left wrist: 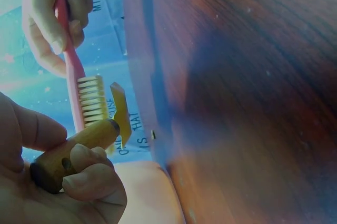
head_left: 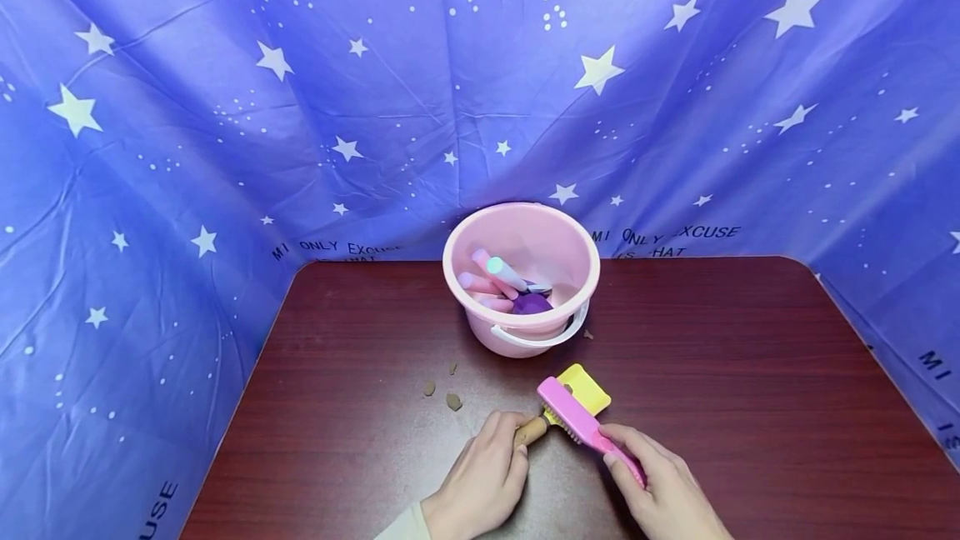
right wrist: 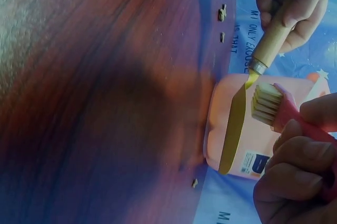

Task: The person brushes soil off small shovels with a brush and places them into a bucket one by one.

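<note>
My left hand (head_left: 482,472) grips the wooden handle (left wrist: 79,153) of a small yellow hand shovel (head_left: 588,390), held above the table. With my right hand (head_left: 660,477) I hold a pink scrub brush (head_left: 573,408) by its handle. The brush lies across the shovel near its neck, its pale bristles (left wrist: 92,100) facing the shovel. A brown bit shows on the yellow blade beside the brush head. In the right wrist view the blade (right wrist: 235,132) is seen nearly edge-on. Part of the shovel is hidden behind the brush in the head view.
A pink bucket (head_left: 521,336) with a white handle stands behind my hands, holding several pastel-handled tools (head_left: 507,273) and something purple (head_left: 532,303). Brown crumbs (head_left: 453,402) lie on the dark wooden table (head_left: 337,340) at left, and another bit (head_left: 588,335) by the bucket. A blue starry curtain (head_left: 412,90) surrounds the table.
</note>
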### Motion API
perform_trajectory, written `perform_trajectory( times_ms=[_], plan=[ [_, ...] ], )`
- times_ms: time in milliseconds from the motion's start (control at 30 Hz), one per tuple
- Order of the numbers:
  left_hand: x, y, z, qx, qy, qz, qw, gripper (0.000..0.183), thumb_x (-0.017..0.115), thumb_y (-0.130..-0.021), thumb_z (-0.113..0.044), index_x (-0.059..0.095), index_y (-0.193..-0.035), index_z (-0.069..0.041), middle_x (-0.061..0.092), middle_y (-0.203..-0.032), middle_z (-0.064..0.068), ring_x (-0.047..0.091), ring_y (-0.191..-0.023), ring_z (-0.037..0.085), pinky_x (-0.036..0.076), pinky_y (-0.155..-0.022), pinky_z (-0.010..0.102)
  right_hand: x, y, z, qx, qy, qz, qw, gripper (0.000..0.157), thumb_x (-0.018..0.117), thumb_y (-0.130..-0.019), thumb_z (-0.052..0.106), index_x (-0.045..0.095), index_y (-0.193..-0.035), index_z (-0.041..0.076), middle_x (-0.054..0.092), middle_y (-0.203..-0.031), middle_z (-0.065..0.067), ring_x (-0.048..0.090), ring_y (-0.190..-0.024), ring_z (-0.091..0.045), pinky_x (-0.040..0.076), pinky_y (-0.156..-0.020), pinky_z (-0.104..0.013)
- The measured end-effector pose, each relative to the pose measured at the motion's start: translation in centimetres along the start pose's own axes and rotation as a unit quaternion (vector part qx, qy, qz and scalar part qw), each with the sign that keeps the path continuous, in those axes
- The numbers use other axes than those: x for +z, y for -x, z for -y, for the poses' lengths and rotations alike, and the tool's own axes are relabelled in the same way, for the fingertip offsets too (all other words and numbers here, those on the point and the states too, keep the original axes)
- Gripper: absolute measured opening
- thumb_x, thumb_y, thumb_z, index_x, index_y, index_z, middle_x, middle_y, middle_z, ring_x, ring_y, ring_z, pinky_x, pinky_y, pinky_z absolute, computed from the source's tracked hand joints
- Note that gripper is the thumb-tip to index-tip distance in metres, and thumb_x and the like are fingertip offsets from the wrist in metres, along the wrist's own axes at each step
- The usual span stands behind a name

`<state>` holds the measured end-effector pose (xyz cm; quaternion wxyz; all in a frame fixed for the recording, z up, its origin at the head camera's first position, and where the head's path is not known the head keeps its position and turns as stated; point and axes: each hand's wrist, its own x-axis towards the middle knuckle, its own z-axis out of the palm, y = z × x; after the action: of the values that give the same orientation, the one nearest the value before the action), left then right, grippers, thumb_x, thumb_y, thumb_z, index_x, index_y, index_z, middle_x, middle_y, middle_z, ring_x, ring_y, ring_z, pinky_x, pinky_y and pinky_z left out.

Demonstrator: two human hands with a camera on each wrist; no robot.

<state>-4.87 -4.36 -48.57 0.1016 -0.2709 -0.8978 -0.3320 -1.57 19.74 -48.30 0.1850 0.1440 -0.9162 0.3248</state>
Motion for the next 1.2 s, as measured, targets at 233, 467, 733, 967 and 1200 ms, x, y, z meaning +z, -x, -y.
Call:
perform_trajectory(
  times_ms=[233, 467, 733, 967, 1200],
  plan=[
    [-0.1, 0.1, 0.0, 0.009, -0.004, -0.004, 0.9999, 0.026, 0.055, -0.087, -0.010, 0.057, -0.113, -0.010, 0.055, -0.096, -0.003, 0.056, -0.079, 0.007, 0.046, -0.066, 0.023, 0.3, 0.0, -0.1, -0.008, 0.001, -0.001, 1.000, 0.041, 0.074, -0.078, 0.003, 0.066, -0.114, 0.020, 0.065, -0.106, 0.012, 0.064, -0.089, -0.008, 0.038, -0.084, -0.010],
    [-0.3, 0.4, 0.0, 0.005, 0.001, 0.010, 0.9999, 0.025, 0.053, -0.089, -0.010, 0.057, -0.114, -0.010, 0.054, -0.097, -0.003, 0.055, -0.078, 0.006, 0.046, -0.067, 0.022, 0.4, -0.2, -0.4, -0.005, 0.006, 0.008, 1.000, 0.037, 0.073, -0.080, 0.005, 0.065, -0.113, 0.020, 0.064, -0.102, 0.013, 0.060, -0.085, -0.003, 0.039, -0.080, -0.012],
    [-0.5, 0.5, -0.1, -0.003, 0.004, 0.017, 0.9998, 0.025, 0.053, -0.090, -0.011, 0.057, -0.115, -0.009, 0.054, -0.098, -0.003, 0.055, -0.078, 0.006, 0.046, -0.066, 0.022, 0.5, -0.3, -1.0, 0.005, 0.014, 0.007, 1.000, 0.037, 0.072, -0.080, 0.004, 0.065, -0.112, 0.021, 0.061, -0.093, 0.016, 0.052, -0.077, 0.000, 0.039, -0.072, -0.014],
    [-0.7, 0.6, 0.0, 0.002, 0.004, 0.018, 0.9998, 0.025, 0.053, -0.090, -0.011, 0.057, -0.114, -0.010, 0.053, -0.096, -0.004, 0.053, -0.076, 0.005, 0.045, -0.065, 0.020, 0.2, -0.4, -1.8, 0.016, 0.020, -0.007, 1.000, 0.039, 0.073, -0.077, 0.000, 0.065, -0.112, 0.017, 0.055, -0.085, 0.015, 0.048, -0.071, -0.001, 0.036, -0.064, -0.016],
    [-0.6, 0.8, -0.1, 0.006, 0.000, 0.013, 0.9999, 0.026, 0.054, -0.089, -0.010, 0.057, -0.115, -0.009, 0.053, -0.097, -0.004, 0.054, -0.077, 0.006, 0.045, -0.065, 0.020, 0.0, -0.5, -2.4, 0.035, 0.037, -0.014, 0.999, 0.037, 0.072, -0.079, 0.003, 0.065, -0.113, 0.017, 0.065, -0.095, 0.006, 0.052, -0.073, -0.005, 0.044, -0.064, -0.027]
  ],
)
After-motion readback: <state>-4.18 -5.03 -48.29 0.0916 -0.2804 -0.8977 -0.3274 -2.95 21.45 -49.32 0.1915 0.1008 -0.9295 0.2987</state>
